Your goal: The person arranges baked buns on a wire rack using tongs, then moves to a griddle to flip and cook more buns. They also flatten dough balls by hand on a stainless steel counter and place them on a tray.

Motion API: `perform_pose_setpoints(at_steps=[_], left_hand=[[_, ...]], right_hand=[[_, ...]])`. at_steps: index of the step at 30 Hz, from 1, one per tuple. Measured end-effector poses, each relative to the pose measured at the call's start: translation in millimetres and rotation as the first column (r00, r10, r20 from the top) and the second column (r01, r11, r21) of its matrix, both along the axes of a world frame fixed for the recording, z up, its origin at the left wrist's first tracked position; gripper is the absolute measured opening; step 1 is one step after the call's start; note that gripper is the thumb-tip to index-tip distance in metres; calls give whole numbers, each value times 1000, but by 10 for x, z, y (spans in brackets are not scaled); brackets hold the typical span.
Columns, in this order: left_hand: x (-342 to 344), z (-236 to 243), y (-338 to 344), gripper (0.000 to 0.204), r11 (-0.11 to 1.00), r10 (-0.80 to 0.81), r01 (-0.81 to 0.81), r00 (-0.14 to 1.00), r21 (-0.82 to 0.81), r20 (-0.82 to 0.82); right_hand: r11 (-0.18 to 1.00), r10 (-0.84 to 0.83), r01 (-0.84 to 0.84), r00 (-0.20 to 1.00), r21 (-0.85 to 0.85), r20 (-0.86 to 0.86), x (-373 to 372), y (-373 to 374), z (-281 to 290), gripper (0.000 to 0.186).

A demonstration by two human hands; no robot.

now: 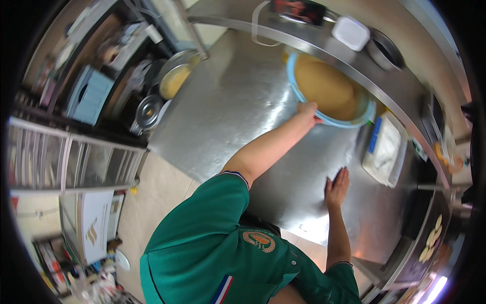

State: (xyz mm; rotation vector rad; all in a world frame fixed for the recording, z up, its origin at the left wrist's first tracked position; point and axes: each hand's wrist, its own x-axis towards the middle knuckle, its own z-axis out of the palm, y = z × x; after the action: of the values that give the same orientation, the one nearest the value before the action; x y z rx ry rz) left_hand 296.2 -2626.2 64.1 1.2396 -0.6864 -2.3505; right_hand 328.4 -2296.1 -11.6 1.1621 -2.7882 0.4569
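A large light blue basin (344, 123) stands at the far side of the steel worktable (217, 101), partly under the raised shelf. Inside it lies a smooth tan mass (324, 86), perhaps dough or batter. My left hand (308, 112) reaches out and grips the near rim of this basin, fingers curled over the edge. Off to the right, my right hand (338, 187) rests flat on the metal top, fingers stretched and holding nothing. Beyond it sits a clear tub (397, 164) of white powder, with a blue-edged tool (375, 136) along its left side.
Above the table's far edge runs a steel shelf (324, 48) with a white lidded box (351, 33), a round metal pan (385, 49) and a screen (298, 11). Left stand shelves with a blue bin (90, 96) and a bowl of yellow stuff (175, 81). An oven-like unit (422, 243) is at right.
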Motion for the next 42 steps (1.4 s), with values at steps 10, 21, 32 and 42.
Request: perform_pose_setpoints(at_steps=[10,21,32,42], left_hand=[[2193,311,-413,23,980,-135,155,978,-121,162],[4790,497,-1605,29,995,-87,90,994,-45,61],[7554,-44,-4019,35,900,408,-339,877,-273,253],[8990,-2107,-5783,35,855,512,-503,788,-122,341]], right_hand=[[495,519,543,442,-678,732,-251,-631,46,39],[629,712,430,15,-647,702,1389,-2827,1467,37],[863,492,-63,-126,-502,861,3596,-6483,831,37],[949,177,-205,-273,-237,946,4794,-9138,-1418,27]])
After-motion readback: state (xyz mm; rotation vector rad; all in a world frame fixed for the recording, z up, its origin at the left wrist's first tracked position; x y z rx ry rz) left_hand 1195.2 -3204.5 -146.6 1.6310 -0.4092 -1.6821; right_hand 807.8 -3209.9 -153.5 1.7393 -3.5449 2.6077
